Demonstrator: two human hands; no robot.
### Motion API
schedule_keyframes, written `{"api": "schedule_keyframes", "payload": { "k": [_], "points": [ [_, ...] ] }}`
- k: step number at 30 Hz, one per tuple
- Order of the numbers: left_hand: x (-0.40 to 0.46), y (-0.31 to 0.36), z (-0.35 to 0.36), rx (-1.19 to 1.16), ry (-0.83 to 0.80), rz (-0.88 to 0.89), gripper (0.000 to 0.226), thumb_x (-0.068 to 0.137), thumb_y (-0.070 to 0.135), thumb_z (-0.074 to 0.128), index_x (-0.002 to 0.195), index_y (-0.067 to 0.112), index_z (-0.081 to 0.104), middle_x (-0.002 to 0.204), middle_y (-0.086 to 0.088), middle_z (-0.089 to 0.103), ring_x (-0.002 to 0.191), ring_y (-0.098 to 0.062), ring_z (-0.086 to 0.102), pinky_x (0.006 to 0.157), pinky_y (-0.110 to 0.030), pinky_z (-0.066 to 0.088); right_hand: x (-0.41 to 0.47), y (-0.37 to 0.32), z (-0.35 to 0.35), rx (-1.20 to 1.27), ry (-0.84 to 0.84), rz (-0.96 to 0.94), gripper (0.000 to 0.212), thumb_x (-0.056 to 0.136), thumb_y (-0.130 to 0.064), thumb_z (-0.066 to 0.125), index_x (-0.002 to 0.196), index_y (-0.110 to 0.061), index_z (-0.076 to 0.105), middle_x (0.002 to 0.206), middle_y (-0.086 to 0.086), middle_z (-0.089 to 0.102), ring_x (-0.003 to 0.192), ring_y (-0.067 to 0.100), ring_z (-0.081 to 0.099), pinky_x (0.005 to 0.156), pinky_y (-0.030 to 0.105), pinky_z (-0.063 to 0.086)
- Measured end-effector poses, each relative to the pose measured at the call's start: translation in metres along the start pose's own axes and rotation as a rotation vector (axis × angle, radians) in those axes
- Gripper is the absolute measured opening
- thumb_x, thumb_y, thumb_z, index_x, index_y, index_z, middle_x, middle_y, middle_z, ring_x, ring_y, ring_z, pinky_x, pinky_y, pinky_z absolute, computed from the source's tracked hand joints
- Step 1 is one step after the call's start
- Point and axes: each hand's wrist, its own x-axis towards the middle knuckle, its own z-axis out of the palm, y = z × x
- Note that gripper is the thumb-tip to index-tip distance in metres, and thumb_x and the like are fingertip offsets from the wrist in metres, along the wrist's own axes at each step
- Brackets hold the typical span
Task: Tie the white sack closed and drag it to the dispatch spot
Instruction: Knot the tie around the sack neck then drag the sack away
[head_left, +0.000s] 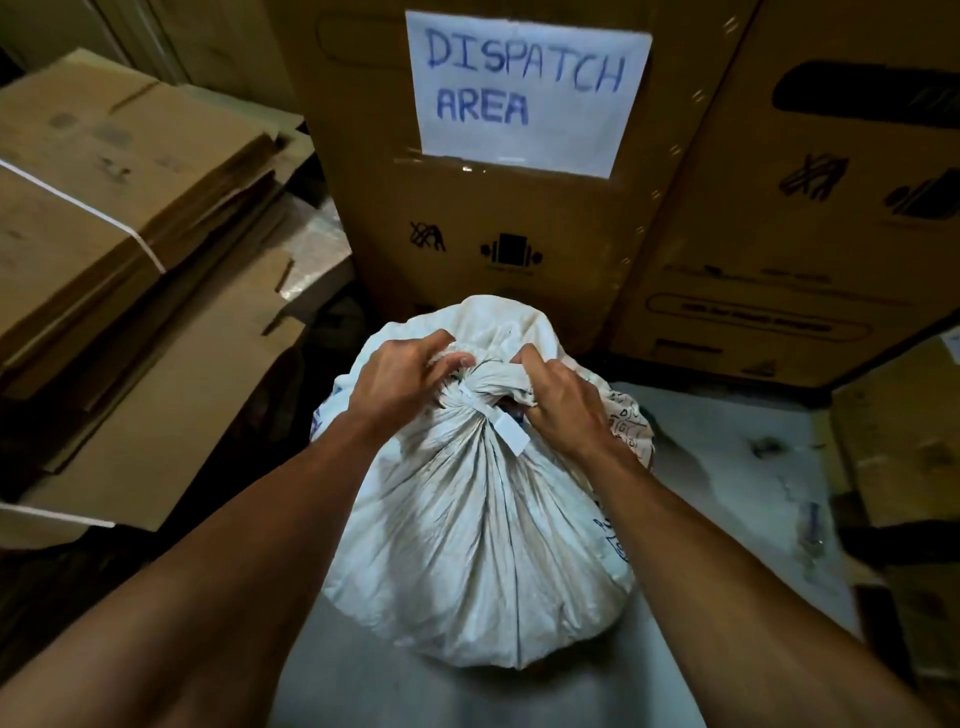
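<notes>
Left hand (402, 382) and right hand (563, 400) grip white sack (483, 545) neck (bunched between).

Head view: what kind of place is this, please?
Probably a warehouse or packing storeroom. A handwritten paper sign reading "DISPATCH AREA" is taped to a tall cardboard carton, flattened cardboard sheets are stacked at left, and both hands grip the neck of a tied white sack.

white sack (483, 545), blue-lettered white sign (524, 88)

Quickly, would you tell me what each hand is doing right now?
Left hand: grips the gathered neck of the white sack.
Right hand: grips the same neck.
</notes>
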Motion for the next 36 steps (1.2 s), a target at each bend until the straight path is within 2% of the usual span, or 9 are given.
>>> {"api": "schedule_keyframes", "payload": {
  "k": [9,12,14,17,20,22,28,32,36],
  "points": [
    [0.014,-0.071,0.097,-0.002,0.103,0.016,0.041,0.104,0.066,0.045,0.115,0.031,0.065,0.095,-0.002,0.075,0.086,-0.027,0.070,0.071,-0.042,0.054,0.032,0.032,0.105,0.045,0.130,0.015,0.062,0.081,-0.002,0.077,0.129,-0.028,0.049,0.112,0.000,0.068,0.102,0.028,0.061,0.069,0.039,0.051],
    [0.018,-0.080,0.110,-0.011,0.149,-0.026,0.040,0.108,0.058,0.042,0.133,0.033,0.061,0.109,-0.004,0.069,0.103,-0.028,0.064,0.085,-0.044,0.050,0.042,0.031,0.127,0.136,0.214,0.074,0.079,0.081,-0.013,0.085,0.145,-0.026,0.042,0.127,0.009,0.065,0.109,0.030,0.063,0.081,0.040,0.053],
    [0.015,-0.083,0.119,-0.004,0.173,-0.075,0.046,0.110,0.058,0.036,0.147,0.036,0.052,0.120,-0.004,0.063,0.115,-0.028,0.058,0.096,-0.045,0.043,0.043,0.028,0.140,0.168,0.273,0.101,0.080,0.086,-0.022,0.077,0.153,-0.019,0.035,0.135,0.015,0.063,0.119,0.034,0.061,0.097,0.046,0.050],
    [0.004,-0.089,0.137,0.033,0.202,-0.159,0.053,0.113,0.051,0.035,0.165,0.041,0.025,0.150,-0.003,0.050,0.137,-0.023,0.045,0.110,-0.049,0.033,0.038,0.030,0.165,0.145,0.302,0.121,0.085,0.095,-0.051,0.059,0.162,-0.012,0.026,0.148,0.016,0.057,0.134,0.034,0.052,0.119,0.050,0.035],
    [-0.006,-0.098,0.156,0.046,0.153,-0.158,0.060,0.113,0.052,0.035,0.168,0.043,0.015,0.169,-0.001,0.034,0.151,-0.026,0.035,0.120,-0.053,0.028,0.034,0.045,0.198,0.070,0.272,0.110,0.096,0.097,-0.068,0.052,0.167,-0.011,0.020,0.163,0.015,0.043,0.154,0.030,0.036,0.130,0.049,0.019],
    [-0.009,-0.109,0.171,0.048,0.125,-0.140,0.060,0.112,0.055,0.032,0.168,0.044,0.013,0.174,0.001,0.027,0.156,-0.026,0.030,0.125,-0.054,0.024,0.034,0.054,0.218,0.034,0.263,0.108,0.098,0.097,-0.071,0.049,0.168,-0.013,0.015,0.168,0.014,0.037,0.160,0.028,0.027,0.132,0.048,0.015],
    [-0.005,-0.141,0.211,0.052,0.118,-0.137,0.061,0.112,0.057,0.022,0.169,0.042,0.009,0.177,0.003,0.023,0.162,-0.021,0.022,0.130,-0.055,0.016,0.043,0.069,0.263,-0.094,0.289,0.052,0.113,0.088,-0.055,0.077,0.166,-0.009,0.010,0.172,0.010,0.025,0.160,0.030,0.028,0.128,0.050,0.022],
    [-0.008,-0.152,0.226,0.092,0.094,-0.145,0.059,0.113,0.056,0.021,0.169,0.043,0.008,0.177,0.003,0.022,0.163,-0.021,0.019,0.131,-0.055,0.013,0.040,0.076,0.286,-0.186,0.172,0.033,0.105,0.092,-0.063,0.047,0.169,-0.007,0.002,0.179,0.007,0.000,0.165,0.028,0.006,0.132,0.048,0.011],
    [-0.011,-0.150,0.219,0.089,0.004,-0.159,0.058,0.113,0.058,0.017,0.168,0.042,0.012,0.177,0.001,0.023,0.164,-0.022,0.015,0.131,-0.055,0.010,0.038,0.071,0.283,-0.170,0.145,0.028,0.106,0.098,-0.068,0.045,0.166,-0.009,-0.010,0.179,0.009,0.006,0.164,0.029,0.012,0.129,0.051,0.016]
  ]
}}
